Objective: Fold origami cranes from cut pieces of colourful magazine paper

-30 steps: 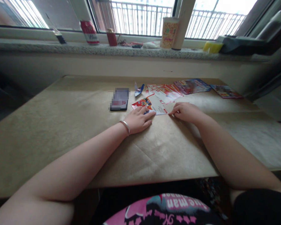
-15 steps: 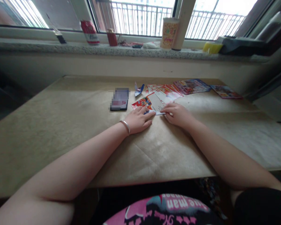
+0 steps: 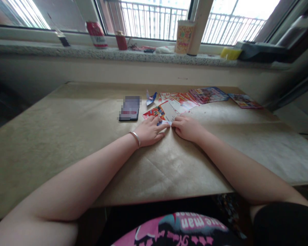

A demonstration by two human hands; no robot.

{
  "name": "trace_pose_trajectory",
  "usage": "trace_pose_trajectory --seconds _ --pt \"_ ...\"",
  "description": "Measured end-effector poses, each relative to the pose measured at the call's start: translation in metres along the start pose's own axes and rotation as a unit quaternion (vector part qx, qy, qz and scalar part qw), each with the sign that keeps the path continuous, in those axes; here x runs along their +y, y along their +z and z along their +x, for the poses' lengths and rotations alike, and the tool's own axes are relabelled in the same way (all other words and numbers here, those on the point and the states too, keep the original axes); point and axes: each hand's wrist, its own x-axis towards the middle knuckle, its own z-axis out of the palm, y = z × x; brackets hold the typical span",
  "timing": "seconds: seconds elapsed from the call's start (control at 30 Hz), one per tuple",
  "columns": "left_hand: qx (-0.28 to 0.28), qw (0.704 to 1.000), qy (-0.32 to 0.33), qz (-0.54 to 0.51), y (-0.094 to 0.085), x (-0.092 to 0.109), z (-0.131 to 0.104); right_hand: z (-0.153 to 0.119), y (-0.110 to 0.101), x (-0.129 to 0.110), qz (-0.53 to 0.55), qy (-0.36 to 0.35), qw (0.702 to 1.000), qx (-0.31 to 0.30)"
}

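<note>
A sheet of printed paper [image 3: 167,110], red with pictures on its left part and white on its right, lies on the table with its near edge folded. My left hand [image 3: 151,131], a silver bracelet at its wrist, rests flat on the left of that fold with its fingers stretched out. At the fold's right, close to the left fingertips, my right hand [image 3: 186,128] has its fingers bent and pressed together on the paper's edge. Both hands cover parts of the near edge.
Left of the paper lies a phone [image 3: 129,108]. Behind it stands a small folded paper piece [image 3: 151,98]. Printed sheets [image 3: 178,99], colourful leaflets [image 3: 207,94] and another leaflet [image 3: 244,100] lie farther back. A can [image 3: 97,35] and a paper cup [image 3: 184,37] stand on the windowsill.
My right hand has slid left along the folded edge, closer to my left hand. The left hand has stayed on the paper. The whole view has shifted slightly.
</note>
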Motion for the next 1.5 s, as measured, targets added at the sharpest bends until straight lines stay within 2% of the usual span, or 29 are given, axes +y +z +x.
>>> trace_pose_trajectory --seconds 0.2,0.5,0.63,0.87,1.13,1.23,1.3,1.37,1.5 --pt "-0.001 1.0 -0.006 -0.003 -0.001 0.002 0.001 0.001 0.004 0.009 -0.013 -0.02 1.0 0.016" --pt "-0.001 0.998 0.008 -0.055 -0.008 -0.005 0.003 0.002 0.0 0.004 -0.001 0.011 1.0 0.011" --pt "-0.017 0.997 0.018 -0.075 -0.017 -0.011 0.001 0.001 0.0 0.004 0.001 0.013 1.0 0.017" --pt "-0.034 0.998 0.0 -0.053 -0.028 -0.02 -0.003 0.0 0.001 0.005 0.011 0.017 1.0 0.02" --pt "-0.092 0.995 -0.013 -0.017 -0.038 -0.038 -0.009 -0.001 0.002 0.005 0.012 0.016 1.0 0.021" --pt "-0.079 0.997 0.002 -0.026 -0.036 -0.044 -0.012 -0.001 0.004 0.006 0.013 0.017 1.0 0.023" --pt "-0.049 0.998 0.013 -0.023 -0.032 -0.044 -0.014 -0.001 0.006 0.006 0.012 0.016 0.999 0.029" --pt "-0.011 0.999 0.021 -0.024 -0.027 -0.041 -0.014 -0.001 0.007 0.006 0.01 0.017 0.999 0.037" --pt "0.029 0.999 0.017 -0.003 -0.016 -0.033 -0.011 -0.002 0.009 0.005 0.004 0.016 0.999 0.046"
